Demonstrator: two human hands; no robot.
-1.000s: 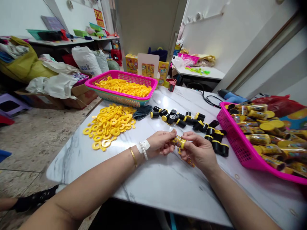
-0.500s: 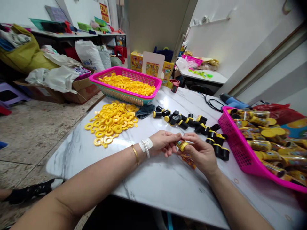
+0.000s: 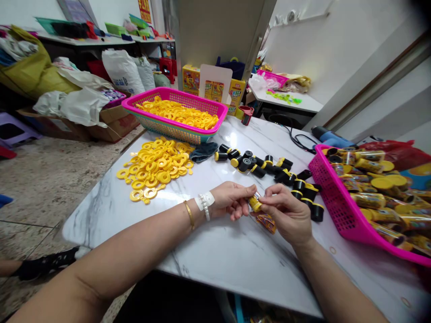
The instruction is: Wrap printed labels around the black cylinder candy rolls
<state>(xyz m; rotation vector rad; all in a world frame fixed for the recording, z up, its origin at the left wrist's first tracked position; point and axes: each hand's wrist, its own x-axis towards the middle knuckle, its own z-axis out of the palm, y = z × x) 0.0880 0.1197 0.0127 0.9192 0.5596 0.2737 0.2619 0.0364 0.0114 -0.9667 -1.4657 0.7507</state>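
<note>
My left hand (image 3: pixel 234 200) is closed around a small cylinder with a yellow end (image 3: pixel 255 204), held over the near part of the table. Its thumb lies along the top, and a shiny printed wrap shows on the side. The thumb and fingers of my right hand (image 3: pixel 286 211) pinch the same cylinder from the right. Just below the hands, orange-and-purple printed labels (image 3: pixel 266 223) lie on the table, partly hidden by my right hand. Black cylinders with yellow ends (image 3: pixel 258 170) lie and stand in a loose group beyond my hands.
Yellow ring-shaped plastic pieces (image 3: pixel 156 163) are heaped at the left, before a pink basket (image 3: pixel 202 106) of similar pieces. A dark cloth (image 3: pixel 204 151) lies beside them. Another pink basket (image 3: pixel 340 204) with label-wrapped cylinders stands right. A blue heat gun (image 3: pixel 332 137) rests behind it.
The cylinder has turned slightly between my hands, showing more of its yellow end. My right fingers have shifted a little along it, and the labels below are more exposed. The view has tilted slightly.
</note>
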